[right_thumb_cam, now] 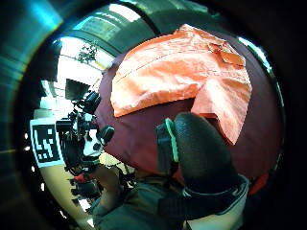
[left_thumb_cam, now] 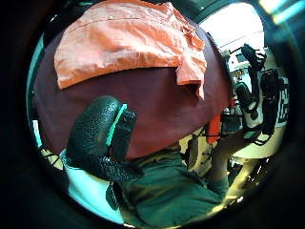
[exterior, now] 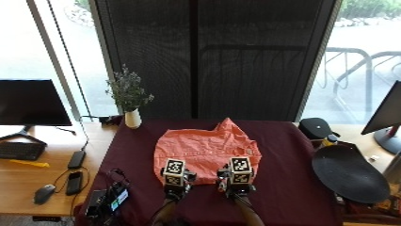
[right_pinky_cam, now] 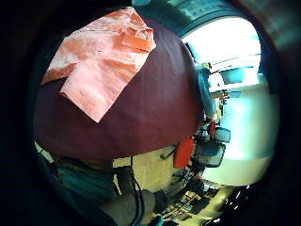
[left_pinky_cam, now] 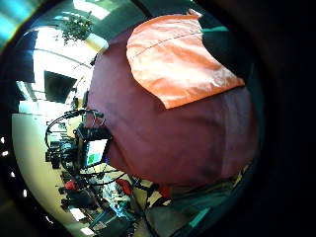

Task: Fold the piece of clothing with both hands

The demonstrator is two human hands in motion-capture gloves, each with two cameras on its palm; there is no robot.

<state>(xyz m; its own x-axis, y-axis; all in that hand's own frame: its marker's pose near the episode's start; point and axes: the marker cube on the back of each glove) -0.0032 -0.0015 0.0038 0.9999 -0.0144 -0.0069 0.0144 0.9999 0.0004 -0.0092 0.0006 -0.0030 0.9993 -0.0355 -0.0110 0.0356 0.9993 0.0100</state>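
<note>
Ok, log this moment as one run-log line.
stage: before first fold | shirt: orange, spread on maroon tablecloth | left hand: near hem, holds nothing | right hand: near hem, holds nothing

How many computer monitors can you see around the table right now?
2: one monitor stands on the wooden desk at the person's left; another shows partly at the right edge. Others may sit out of view.

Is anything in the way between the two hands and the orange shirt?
No, nothing visible is. The orange shirt lies flat on the dark red tablecloth, and the left hand and right hand hang just before its near edge, only bare cloth between.
</note>
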